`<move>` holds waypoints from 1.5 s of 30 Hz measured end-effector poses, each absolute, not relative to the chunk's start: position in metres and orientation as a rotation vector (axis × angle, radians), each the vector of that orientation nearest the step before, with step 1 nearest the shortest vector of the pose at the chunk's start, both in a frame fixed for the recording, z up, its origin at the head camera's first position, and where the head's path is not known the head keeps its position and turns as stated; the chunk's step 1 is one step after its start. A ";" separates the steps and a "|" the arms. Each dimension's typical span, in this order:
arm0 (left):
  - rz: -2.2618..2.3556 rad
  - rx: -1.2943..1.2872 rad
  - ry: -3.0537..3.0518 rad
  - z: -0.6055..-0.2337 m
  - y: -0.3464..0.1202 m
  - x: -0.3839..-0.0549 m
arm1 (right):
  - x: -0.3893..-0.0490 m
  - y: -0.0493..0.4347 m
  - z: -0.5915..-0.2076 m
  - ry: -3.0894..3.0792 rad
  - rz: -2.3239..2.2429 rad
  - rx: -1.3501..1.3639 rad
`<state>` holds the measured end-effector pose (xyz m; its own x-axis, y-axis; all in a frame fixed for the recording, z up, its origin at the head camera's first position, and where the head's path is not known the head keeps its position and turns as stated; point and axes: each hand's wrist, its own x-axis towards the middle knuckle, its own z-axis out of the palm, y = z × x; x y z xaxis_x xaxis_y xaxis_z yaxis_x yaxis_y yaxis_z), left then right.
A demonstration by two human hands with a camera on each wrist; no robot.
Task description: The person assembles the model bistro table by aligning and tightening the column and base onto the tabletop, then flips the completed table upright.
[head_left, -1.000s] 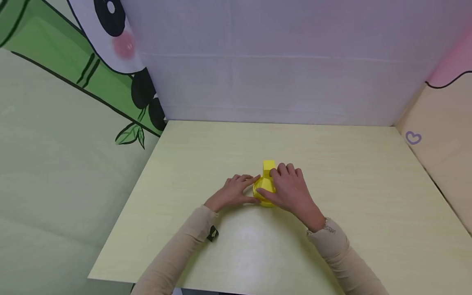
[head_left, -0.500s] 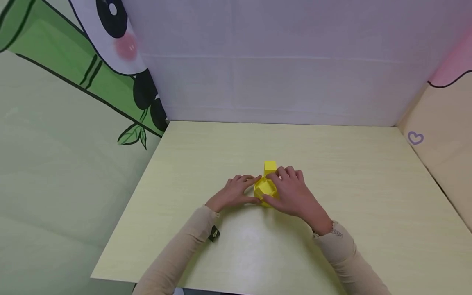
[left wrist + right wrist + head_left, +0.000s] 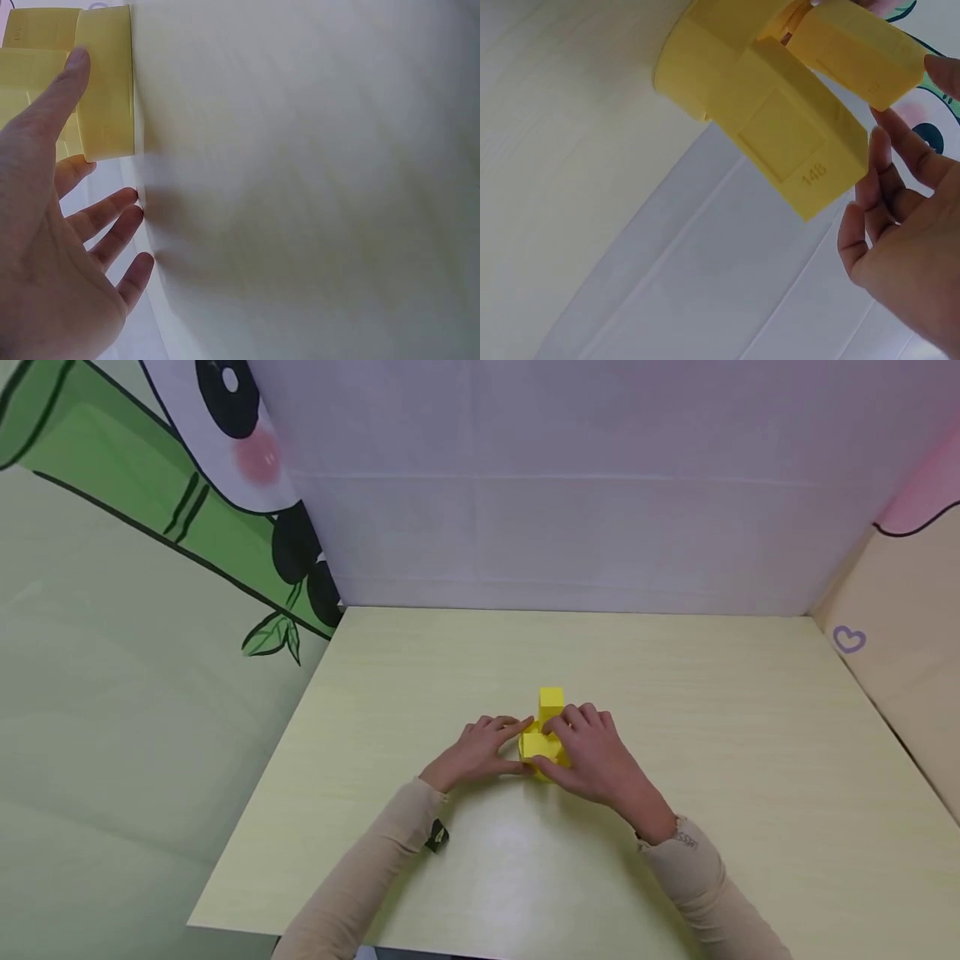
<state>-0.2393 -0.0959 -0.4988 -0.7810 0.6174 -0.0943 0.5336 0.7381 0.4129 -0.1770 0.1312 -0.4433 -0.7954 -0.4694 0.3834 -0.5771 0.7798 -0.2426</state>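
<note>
A yellow plastic piece with a round base (image 3: 106, 94) stands on the table. A rectangular yellow block (image 3: 787, 135) marked 148 rises from the base's far side. Beside it is a second yellow block (image 3: 859, 52) with angled sides. My right hand (image 3: 600, 764) pinches this second block near its end between thumb and index finger, its other fingers loosely curled beside the 148 block. My left hand (image 3: 472, 753) holds the base from the left between thumb and index finger. Its remaining fingers are spread, with the tips at the table top.
The pale wooden table (image 3: 420, 668) extends around both hands. A lilac backdrop (image 3: 562, 527) borders its far edge, with a green printed panel (image 3: 150, 735) at left and a beige panel (image 3: 915, 668) at right. A small black item (image 3: 437, 836) shows at the left cuff.
The pinched yellow block has turned, its top now showing a squarer face in the head view. My right hand has shifted slightly right and nearer. The left hand keeps its place on the base.
</note>
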 end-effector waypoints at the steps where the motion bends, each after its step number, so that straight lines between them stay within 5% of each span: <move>1: 0.549 0.911 2.716 -0.499 -0.096 -0.239 | -0.177 0.130 -0.443 -2.661 0.494 0.809; 14: 0.601 0.903 2.710 -0.500 -0.096 -0.241 | -0.186 0.125 -0.436 -2.730 0.580 1.002; 29: 0.603 0.848 2.707 -0.501 -0.095 -0.241 | -0.193 0.113 -0.437 -2.776 0.405 0.726; 45: 0.625 0.858 2.688 -0.498 -0.099 -0.240 | -0.199 0.118 -0.435 -2.804 0.501 0.902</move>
